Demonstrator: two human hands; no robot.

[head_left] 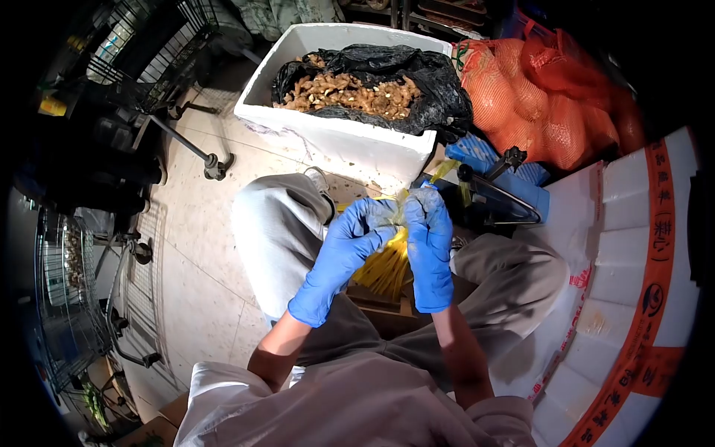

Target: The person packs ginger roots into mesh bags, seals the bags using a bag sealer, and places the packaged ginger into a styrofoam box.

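Both of my hands are in blue gloves and meet in front of my lap. My left hand (pixel 356 232) pinches with thumb and fingers at the gathered top of a bundle of yellow strands (pixel 383 270), possibly netting. My right hand (pixel 427 242) has its fingers closed at the same gathered neck, touching the left fingertips. Below the neck the strands fan downward between my knees, over a brown cardboard box (pixel 387 322). Whatever sits right between the fingertips is small and partly hidden. Just beyond my right hand stands a blue and black device (pixel 503 195) with a knob and metal bar.
A white foam box (pixel 335 153) ahead holds ginger (pixel 350 93) on black plastic. Orange net sacks (pixel 536 104) lie at the far right. White foam boxes with red tape (pixel 618 290) stand along my right side. Wire carts (pixel 74 298) are at the left.
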